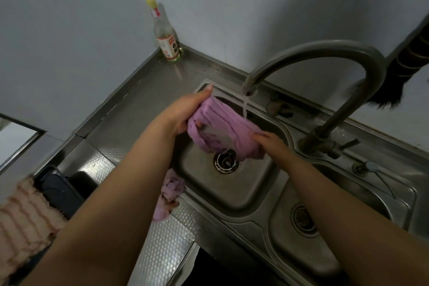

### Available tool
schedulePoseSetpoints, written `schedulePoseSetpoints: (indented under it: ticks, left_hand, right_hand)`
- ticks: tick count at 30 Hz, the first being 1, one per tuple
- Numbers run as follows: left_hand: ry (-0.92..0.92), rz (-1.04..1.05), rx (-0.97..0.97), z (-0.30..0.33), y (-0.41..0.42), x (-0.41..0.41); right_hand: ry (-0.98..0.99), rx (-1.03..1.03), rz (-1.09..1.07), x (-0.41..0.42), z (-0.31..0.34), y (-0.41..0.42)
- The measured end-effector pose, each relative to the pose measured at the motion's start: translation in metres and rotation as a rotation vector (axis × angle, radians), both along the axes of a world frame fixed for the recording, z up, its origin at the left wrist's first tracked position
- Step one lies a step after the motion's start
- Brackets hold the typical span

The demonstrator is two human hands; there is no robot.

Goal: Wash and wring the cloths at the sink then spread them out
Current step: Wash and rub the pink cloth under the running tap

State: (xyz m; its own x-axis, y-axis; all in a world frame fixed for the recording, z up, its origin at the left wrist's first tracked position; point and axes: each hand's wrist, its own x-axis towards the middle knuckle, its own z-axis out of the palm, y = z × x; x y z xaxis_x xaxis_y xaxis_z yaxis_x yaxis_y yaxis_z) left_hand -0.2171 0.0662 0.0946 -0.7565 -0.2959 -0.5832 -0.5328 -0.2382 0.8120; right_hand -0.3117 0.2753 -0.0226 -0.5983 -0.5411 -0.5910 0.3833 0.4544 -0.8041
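A purple cloth [222, 127] is stretched between both hands over the left sink basin [209, 190], under a thin stream of water from the curved faucet [325, 53]. My left hand [183, 111] grips the cloth's left end, my right hand [271, 141] grips its right end. The cloth sags in folds above the drain [225, 161]. A second purple cloth [169, 195] lies bunched on the counter at the basin's front left edge, partly hidden by my left forearm.
A second basin [325, 246] lies to the right. A bottle with a yellow cap [166, 37] stands in the back corner. A pink striped cloth [23, 218] hangs at the left beside a dark container [60, 190]. A dark brush [392, 90] hangs behind the faucet.
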Motion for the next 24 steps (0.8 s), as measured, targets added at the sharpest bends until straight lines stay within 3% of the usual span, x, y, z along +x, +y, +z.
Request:
schedulePoseSetpoints:
  ticks: [4,9,14,16,19,24]
  left_hand:
    - [-0.153,0.058,-0.089,-0.025,-0.006,0.012]
    - [-0.337,-0.033,-0.094,-0.064,0.004,0.023]
    - [-0.433,-0.170,-0.136,-0.068,0.038,0.019]
    - [-0.343,-0.135,-0.093,-0.068,0.048,0.015]
    - [-0.114,0.100,0.077,-0.068,0.060,0.006]
    - [-0.016,0.158,0.121,-0.076,0.066,0.007]
  right_hand:
    - [-0.058,-0.154,-0.166,-0.016,0.023,-0.002]
    - [-0.258,-0.485,-0.075,-0.020,0.068,-0.019]
    - [-0.383,-0.587,0.011,-0.006,0.091,-0.045]
    - [-0.464,-0.624,-0.018,-0.001,0.091,-0.049]
    - [-0.509,-0.630,-0.061,0.000,0.083,-0.051]
    - [-0.424,-0.400,-0.325,-0.025,0.084,-0.046]
